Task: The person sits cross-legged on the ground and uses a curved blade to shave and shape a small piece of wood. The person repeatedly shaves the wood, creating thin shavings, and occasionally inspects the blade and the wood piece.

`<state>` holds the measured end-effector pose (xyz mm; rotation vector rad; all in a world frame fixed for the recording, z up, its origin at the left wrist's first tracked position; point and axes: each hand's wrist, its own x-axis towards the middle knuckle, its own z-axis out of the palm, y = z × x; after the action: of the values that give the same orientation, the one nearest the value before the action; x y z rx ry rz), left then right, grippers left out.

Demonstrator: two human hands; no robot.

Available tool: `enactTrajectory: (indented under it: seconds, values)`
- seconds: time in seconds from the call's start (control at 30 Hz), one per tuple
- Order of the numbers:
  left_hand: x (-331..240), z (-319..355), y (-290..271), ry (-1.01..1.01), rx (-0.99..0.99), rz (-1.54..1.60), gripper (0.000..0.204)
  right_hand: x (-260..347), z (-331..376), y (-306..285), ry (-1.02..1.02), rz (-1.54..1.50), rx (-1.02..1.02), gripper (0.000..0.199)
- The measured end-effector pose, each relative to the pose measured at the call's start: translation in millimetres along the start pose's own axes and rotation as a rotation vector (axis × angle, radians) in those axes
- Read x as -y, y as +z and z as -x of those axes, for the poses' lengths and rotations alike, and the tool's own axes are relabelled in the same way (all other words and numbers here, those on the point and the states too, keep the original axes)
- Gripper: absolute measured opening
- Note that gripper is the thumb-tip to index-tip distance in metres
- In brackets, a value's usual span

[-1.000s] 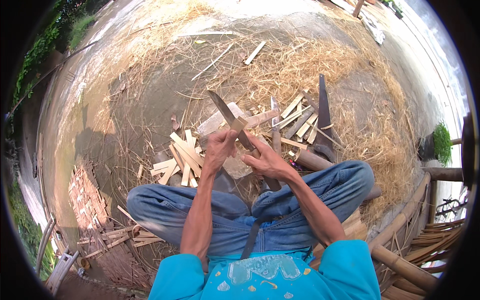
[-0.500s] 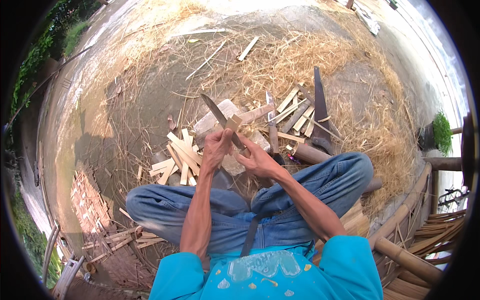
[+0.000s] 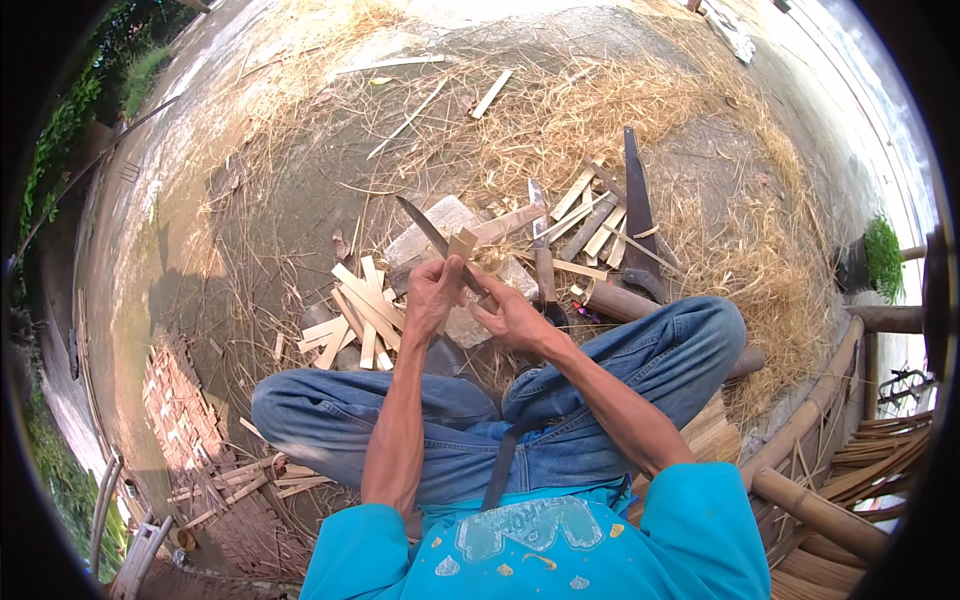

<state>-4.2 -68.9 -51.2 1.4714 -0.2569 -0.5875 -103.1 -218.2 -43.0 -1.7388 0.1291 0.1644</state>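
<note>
Pale wood: a short strip (image 3: 462, 243) sits pinched between thumb and fingers of the left hand (image 3: 436, 291), near the stone (image 3: 455, 214). Fingers of the right hand (image 3: 514, 314) curl round the handle of the knife (image 3: 425, 227), whose blade passes close by the left thumb. If the pinch loosens or the blade skids, that thumb could be cut. Whether the edge bites the wood, I cannot tell.
</note>
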Motion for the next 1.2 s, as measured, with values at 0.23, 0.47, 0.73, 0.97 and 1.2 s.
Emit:
enactTrajectory:
  seconds: [0.23, 0.47, 0.73, 0.97, 1.2]
  values:
    - [10.8, -7.0, -2.7, -0.001, -0.032, -0.025, 0.054, 8.1, -2.6, -7.4, 0.064, 0.300, -0.005, 0.070]
    - [-15.2, -5.9, 8.4, 0.440, -0.402, -0.404, 0.051, -1.9, -5.4, 0.3, -0.137, 0.041, -0.140, 0.078]
    - [-30.8, -10.6, 23.0, 0.325, -0.253, -0.310, 0.036, -15.8, -17.1, -7.7, -0.141, -0.015, -0.200, 0.068]
    - [-22.0, -2.2, 19.8, 0.326, -0.173, -0.142, 0.021, -6.2, -9.9, -13.5, 0.071, -0.379, -0.160, 0.064]
    - [-19.3, 1.5, 17.6, 0.313, -0.143, -0.145, 0.023, -16.9, -12.2, -16.7, 0.171, -0.498, -0.148, 0.060]
